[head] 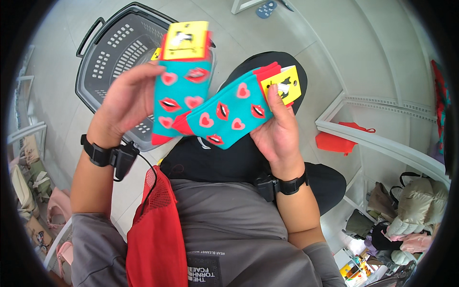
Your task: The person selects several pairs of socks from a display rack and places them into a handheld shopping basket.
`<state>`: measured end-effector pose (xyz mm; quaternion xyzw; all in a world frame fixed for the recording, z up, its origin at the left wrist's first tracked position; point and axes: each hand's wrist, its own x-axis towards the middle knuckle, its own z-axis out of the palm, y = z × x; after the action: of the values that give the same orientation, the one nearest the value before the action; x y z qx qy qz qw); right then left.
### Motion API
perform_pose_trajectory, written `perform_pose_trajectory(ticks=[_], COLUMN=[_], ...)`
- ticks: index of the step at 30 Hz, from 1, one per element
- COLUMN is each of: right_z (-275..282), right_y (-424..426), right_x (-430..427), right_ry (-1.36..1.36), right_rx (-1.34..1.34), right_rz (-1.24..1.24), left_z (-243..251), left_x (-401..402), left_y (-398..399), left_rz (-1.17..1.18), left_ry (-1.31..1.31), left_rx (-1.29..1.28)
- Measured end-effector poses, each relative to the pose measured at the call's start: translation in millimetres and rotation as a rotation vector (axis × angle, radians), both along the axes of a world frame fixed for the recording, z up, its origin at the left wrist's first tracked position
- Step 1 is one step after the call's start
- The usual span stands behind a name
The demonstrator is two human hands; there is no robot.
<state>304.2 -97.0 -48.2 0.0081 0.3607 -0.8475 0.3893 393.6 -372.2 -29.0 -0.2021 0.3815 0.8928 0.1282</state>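
Note:
My left hand (129, 93) holds a teal pair of socks (181, 95) with red toes, printed with hearts and lips, nearly upright; a yellow card wraps its cuff and is slightly blurred. In my right hand (278, 136) is a matching pair of socks (227, 111), tilted, with my thumb on its yellow card (292, 80). The toe end of the right pair meets the lower part of the left one. Behind my left hand stands a grey plastic shopping basket (96, 68), with a bit of yellow card showing inside it.
White shelf frames (380, 138) stand at the right, with a red cloth item (335, 141) by them. Bags (416, 201) fill the lower right, and more bags (59, 204) line the left. A blue clog (266, 9) lies at the top. A red bag (157, 229) hangs against my body.

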Motion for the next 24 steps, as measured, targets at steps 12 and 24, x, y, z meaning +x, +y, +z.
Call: perform_pose_trajectory(ticks=[12, 24], right_z=[-6.5, -9.9], right_y=[5.3, 7.2], right_x=[-1.1, -1.7], right_ry=[-0.047, -0.033], right_rx=[-0.104, -0.164], right_rz=[0.015, 0.0], left_z=[-96.8, -170.3], left_x=[37.7, 27.7], left_y=[-49.7, -39.1], left_rz=[0.197, 0.273], left_ry=[-0.512, -0.585], left_rx=[-0.077, -0.085])
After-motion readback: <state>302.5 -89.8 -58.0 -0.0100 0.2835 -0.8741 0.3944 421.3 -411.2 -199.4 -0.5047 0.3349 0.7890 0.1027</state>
